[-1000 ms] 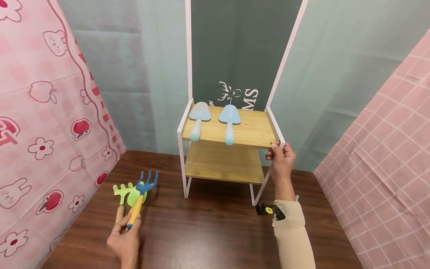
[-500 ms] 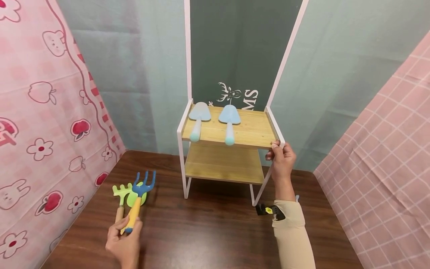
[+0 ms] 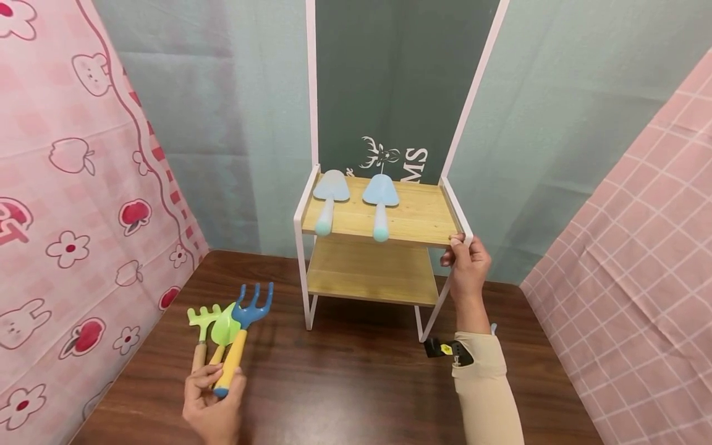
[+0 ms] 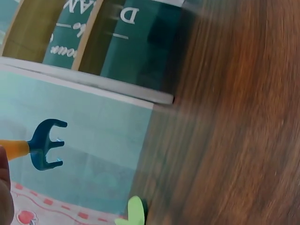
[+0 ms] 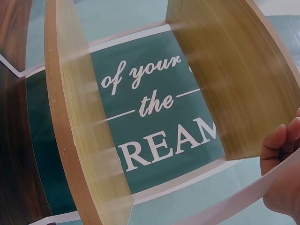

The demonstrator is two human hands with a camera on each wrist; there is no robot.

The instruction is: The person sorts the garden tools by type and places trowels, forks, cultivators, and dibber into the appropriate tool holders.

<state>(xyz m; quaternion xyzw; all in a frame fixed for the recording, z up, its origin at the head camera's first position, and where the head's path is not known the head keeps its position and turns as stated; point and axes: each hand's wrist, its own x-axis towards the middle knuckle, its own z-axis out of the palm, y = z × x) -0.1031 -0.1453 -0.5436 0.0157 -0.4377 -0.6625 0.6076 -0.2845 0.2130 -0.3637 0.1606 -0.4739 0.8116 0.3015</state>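
In the head view my left hand (image 3: pixel 214 402) grips the yellow handle of a toy garden fork (image 3: pixel 250 314) with blue tines, low at the left. Beside that fork lie a light green toy rake (image 3: pixel 204 318) with a tan handle and a light green toy shovel (image 3: pixel 225 326); the fork partly covers the shovel. At the right, my right hand (image 3: pixel 469 266) holds the front corner of a two-tier wooden shelf (image 3: pixel 423 213) with a white frame. Two pale blue toy shovels, a left one (image 3: pixel 332 186) and a right one (image 3: pixel 381 190), lie on the top board, handles toward me.
Below the top board is a lower board (image 3: pixel 372 272). The shelf stands on a dark wood table (image 3: pixel 356 383). Behind it hangs a pale green curtain with a dark green printed panel (image 3: pixel 406 80). Pink patterned cloths flank both sides. A small blue tip (image 3: pixel 493 328) shows behind the right forearm.
My left hand has moved slightly right with the fork, after a small dip toward me. More of the green shovel now shows. The right hand and the shelf stay put.
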